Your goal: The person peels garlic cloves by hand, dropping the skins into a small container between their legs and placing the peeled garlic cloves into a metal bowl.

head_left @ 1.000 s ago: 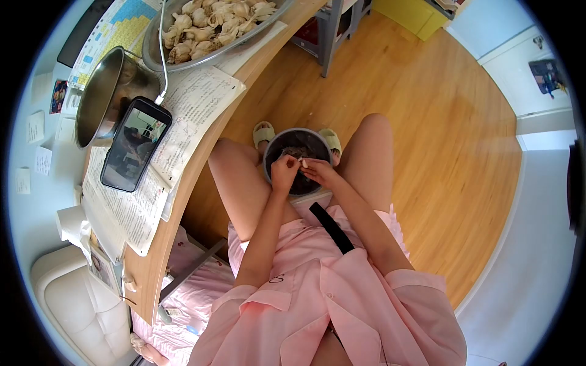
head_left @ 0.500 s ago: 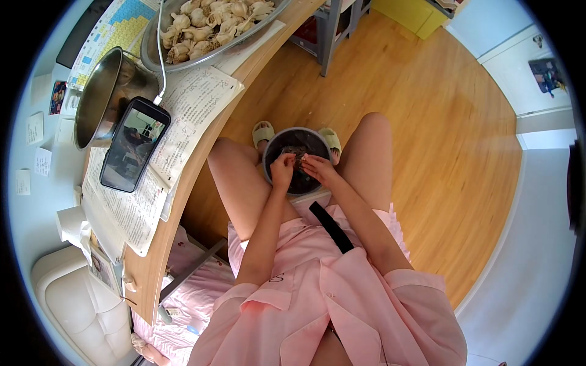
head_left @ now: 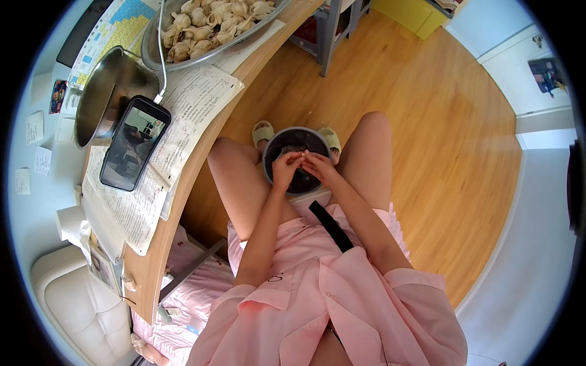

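Over a dark round bin [head_left: 269, 143] between my knees, my left hand [head_left: 286, 169] and my right hand [head_left: 318, 168] meet at the fingertips. A small whitish piece, probably a garlic clove [head_left: 303, 155], is pinched between them; my right fingers are closed on it. My left fingers are also pressed together at its side, and what they grip is too small to name. Dark scraps lie inside the bin, partly hidden by the hands. Whole garlic bulbs [head_left: 204, 27] fill a large metal bowl [head_left: 210, 59] on the desk.
On the desk [head_left: 201, 146] at the left stand a steel pot [head_left: 101, 91] and a phone [head_left: 135, 143] with a white cable, over printed papers [head_left: 195, 110]. Slippered feet flank the bin. A grey stool [head_left: 329, 39] and a yellow box [head_left: 406, 15] are at the top.
My fingertips moved slightly apart over the bin, then came together again. My left hand has shifted a little to the right since half a second ago.
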`<act>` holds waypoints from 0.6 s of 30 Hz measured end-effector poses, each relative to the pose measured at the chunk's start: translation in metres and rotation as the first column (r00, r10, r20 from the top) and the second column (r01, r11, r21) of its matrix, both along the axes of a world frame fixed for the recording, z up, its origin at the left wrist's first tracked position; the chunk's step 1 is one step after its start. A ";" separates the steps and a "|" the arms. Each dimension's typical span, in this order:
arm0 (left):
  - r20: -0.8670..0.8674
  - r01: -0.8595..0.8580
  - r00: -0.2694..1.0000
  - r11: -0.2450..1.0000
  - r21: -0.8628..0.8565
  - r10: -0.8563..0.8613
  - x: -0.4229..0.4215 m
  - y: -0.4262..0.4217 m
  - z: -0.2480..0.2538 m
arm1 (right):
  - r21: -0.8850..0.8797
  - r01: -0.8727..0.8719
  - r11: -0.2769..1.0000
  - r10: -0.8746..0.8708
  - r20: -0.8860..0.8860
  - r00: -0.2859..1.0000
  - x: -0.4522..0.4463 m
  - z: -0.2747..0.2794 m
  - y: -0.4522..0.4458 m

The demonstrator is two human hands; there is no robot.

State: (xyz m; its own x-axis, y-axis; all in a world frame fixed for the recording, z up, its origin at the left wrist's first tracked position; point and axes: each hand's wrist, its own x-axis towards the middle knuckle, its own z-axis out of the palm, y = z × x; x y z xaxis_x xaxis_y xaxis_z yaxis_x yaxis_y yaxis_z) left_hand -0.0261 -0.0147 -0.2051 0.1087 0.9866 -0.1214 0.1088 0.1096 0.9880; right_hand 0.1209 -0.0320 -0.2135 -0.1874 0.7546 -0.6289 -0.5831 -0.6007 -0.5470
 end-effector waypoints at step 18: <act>-0.254 0.022 0.966 0.963 0.267 0.048 -0.005 0.001 0.019 | 0.025 -0.049 0.998 0.051 -0.073 0.996 0.001 -0.002 0.002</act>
